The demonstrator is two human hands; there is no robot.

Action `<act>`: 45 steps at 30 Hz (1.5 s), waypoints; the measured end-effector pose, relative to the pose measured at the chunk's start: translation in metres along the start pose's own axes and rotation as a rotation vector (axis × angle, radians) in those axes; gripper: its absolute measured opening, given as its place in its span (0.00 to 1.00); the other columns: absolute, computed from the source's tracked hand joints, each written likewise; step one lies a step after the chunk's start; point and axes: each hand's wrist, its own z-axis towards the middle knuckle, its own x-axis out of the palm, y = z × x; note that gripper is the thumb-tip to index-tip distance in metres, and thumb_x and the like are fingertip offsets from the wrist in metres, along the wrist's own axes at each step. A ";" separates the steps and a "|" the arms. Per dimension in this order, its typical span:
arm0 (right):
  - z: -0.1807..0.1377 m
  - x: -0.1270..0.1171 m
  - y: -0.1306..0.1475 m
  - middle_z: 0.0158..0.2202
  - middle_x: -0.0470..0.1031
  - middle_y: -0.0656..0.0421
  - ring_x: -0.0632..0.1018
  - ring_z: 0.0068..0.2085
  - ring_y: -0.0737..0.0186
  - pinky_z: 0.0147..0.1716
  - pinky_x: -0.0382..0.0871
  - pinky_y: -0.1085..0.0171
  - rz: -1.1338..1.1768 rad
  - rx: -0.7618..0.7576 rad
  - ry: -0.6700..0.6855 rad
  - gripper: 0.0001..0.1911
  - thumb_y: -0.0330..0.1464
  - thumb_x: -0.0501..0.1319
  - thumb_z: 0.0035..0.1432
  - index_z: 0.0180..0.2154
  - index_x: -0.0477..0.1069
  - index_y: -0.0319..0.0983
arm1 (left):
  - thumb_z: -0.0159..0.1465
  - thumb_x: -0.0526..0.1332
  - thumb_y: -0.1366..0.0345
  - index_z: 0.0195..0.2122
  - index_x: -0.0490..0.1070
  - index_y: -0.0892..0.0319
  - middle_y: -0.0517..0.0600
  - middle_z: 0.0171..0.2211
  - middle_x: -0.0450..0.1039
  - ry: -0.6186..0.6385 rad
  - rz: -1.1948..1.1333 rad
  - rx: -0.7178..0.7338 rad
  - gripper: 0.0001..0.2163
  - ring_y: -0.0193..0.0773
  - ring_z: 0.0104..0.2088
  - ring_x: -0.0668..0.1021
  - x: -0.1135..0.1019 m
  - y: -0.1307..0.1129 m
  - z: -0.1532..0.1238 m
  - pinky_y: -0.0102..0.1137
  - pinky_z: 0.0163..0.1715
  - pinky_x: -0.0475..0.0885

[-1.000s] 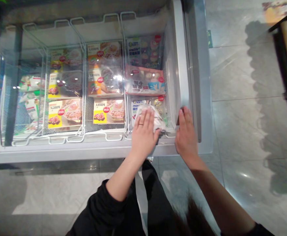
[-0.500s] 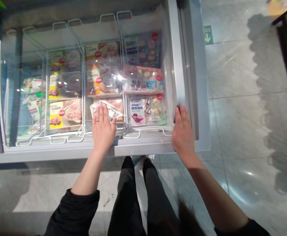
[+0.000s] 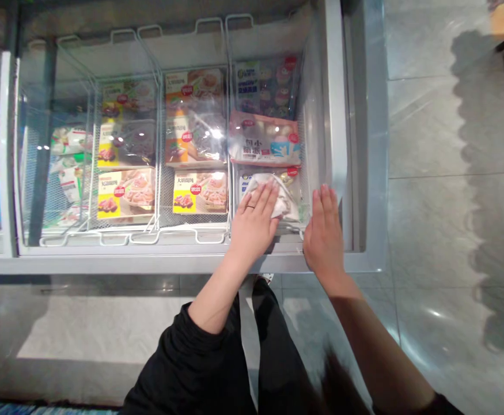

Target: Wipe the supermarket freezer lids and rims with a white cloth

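Left hand point(image 3: 255, 222) flat, pressing a white cloth point(image 3: 283, 199) on the freezer lid point(image 3: 191, 144), right hand point(image 3: 323, 230) spread flat on the freezer rim point(image 3: 336, 144), apparently gripping nothing, food packs point(image 3: 264, 141) beneath

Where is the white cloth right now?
In the head view, the white cloth lies on the glass top of the freezer, near its right end, flat under the left hand, beside the right hand and this side of the pink bag.

Single head view, looking steeply down.
Worn on the person's head, it faces forward and down at a freezer point(image 3: 148, 262), close in (left hand point(image 3: 254, 222) and right hand point(image 3: 323, 233) reach its near edge), with floor point(image 3: 442, 230) at the right.
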 end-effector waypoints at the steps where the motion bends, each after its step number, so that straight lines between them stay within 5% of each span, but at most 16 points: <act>1: 0.003 0.003 0.006 0.80 0.44 0.52 0.46 0.79 0.48 0.74 0.55 0.36 0.013 0.007 0.006 0.44 0.20 0.43 0.69 0.79 0.29 0.46 | 0.74 0.52 0.63 0.78 0.48 0.61 0.53 0.79 0.47 -0.008 0.020 -0.067 0.32 0.45 0.78 0.52 -0.006 0.018 -0.009 0.45 0.77 0.49; 7: 0.025 0.033 0.074 0.79 0.48 0.49 0.48 0.79 0.49 0.76 0.54 0.42 0.056 0.070 0.139 0.41 0.23 0.47 0.70 0.79 0.35 0.37 | 0.76 0.47 0.56 0.78 0.45 0.71 0.64 0.79 0.42 -0.117 0.044 -0.464 0.34 0.53 0.79 0.48 -0.041 0.150 -0.092 0.52 0.77 0.46; 10: 0.038 0.049 0.111 0.79 0.49 0.50 0.49 0.79 0.49 0.78 0.49 0.43 0.050 0.049 0.217 0.39 0.26 0.49 0.71 0.78 0.41 0.36 | 0.77 0.45 0.51 0.78 0.43 0.70 0.64 0.79 0.40 -0.135 0.029 -0.512 0.35 0.53 0.79 0.46 -0.046 0.184 -0.118 0.52 0.77 0.44; 15: 0.047 0.063 0.136 0.80 0.46 0.49 0.48 0.79 0.50 0.78 0.44 0.43 0.006 0.076 0.234 0.37 0.28 0.50 0.72 0.77 0.45 0.32 | 0.77 0.46 0.51 0.79 0.41 0.65 0.63 0.79 0.41 -0.196 0.029 -0.508 0.35 0.53 0.79 0.47 -0.034 0.170 -0.112 0.53 0.76 0.44; 23: 0.058 0.081 0.159 0.79 0.50 0.50 0.49 0.79 0.49 0.76 0.51 0.38 -0.044 0.220 0.093 0.38 0.28 0.47 0.72 0.78 0.39 0.37 | 0.75 0.51 0.59 0.78 0.48 0.63 0.56 0.78 0.47 -0.086 0.036 -0.133 0.32 0.49 0.78 0.52 -0.030 0.125 -0.048 0.49 0.77 0.48; 27: 0.058 0.079 0.161 0.79 0.50 0.52 0.49 0.79 0.51 0.77 0.48 0.41 -0.061 0.124 0.166 0.36 0.28 0.47 0.73 0.78 0.43 0.36 | 0.75 0.51 0.59 0.78 0.49 0.60 0.53 0.79 0.47 -0.031 0.027 -0.081 0.32 0.49 0.78 0.53 -0.045 0.156 -0.066 0.48 0.77 0.47; 32: 0.056 0.073 0.161 0.79 0.49 0.55 0.48 0.79 0.53 0.78 0.48 0.43 -0.038 0.034 0.254 0.40 0.26 0.49 0.70 0.79 0.39 0.39 | 0.76 0.47 0.53 0.79 0.44 0.62 0.57 0.79 0.42 -0.040 0.023 -0.296 0.34 0.52 0.79 0.48 -0.065 0.229 -0.119 0.51 0.77 0.43; 36: 0.060 0.080 0.172 0.79 0.49 0.54 0.49 0.79 0.52 0.77 0.50 0.43 -0.039 0.094 0.225 0.41 0.25 0.49 0.70 0.79 0.37 0.39 | 0.77 0.46 0.52 0.79 0.43 0.65 0.60 0.79 0.40 -0.057 0.027 -0.392 0.35 0.53 0.79 0.45 -0.069 0.249 -0.130 0.51 0.77 0.42; 39: 0.067 0.091 0.188 0.79 0.50 0.52 0.51 0.79 0.52 0.77 0.50 0.43 -0.045 0.164 0.172 0.38 0.27 0.47 0.71 0.78 0.38 0.37 | 0.77 0.47 0.53 0.79 0.42 0.65 0.60 0.79 0.40 -0.078 0.030 -0.378 0.35 0.52 0.79 0.45 -0.064 0.233 -0.113 0.52 0.77 0.43; 45: 0.074 0.101 0.206 0.79 0.51 0.52 0.53 0.78 0.53 0.76 0.50 0.43 -0.081 0.267 0.123 0.36 0.28 0.45 0.72 0.78 0.43 0.38 | 0.75 0.52 0.58 0.78 0.47 0.64 0.57 0.79 0.44 0.015 0.036 -0.062 0.33 0.49 0.79 0.50 -0.054 0.179 -0.062 0.48 0.77 0.46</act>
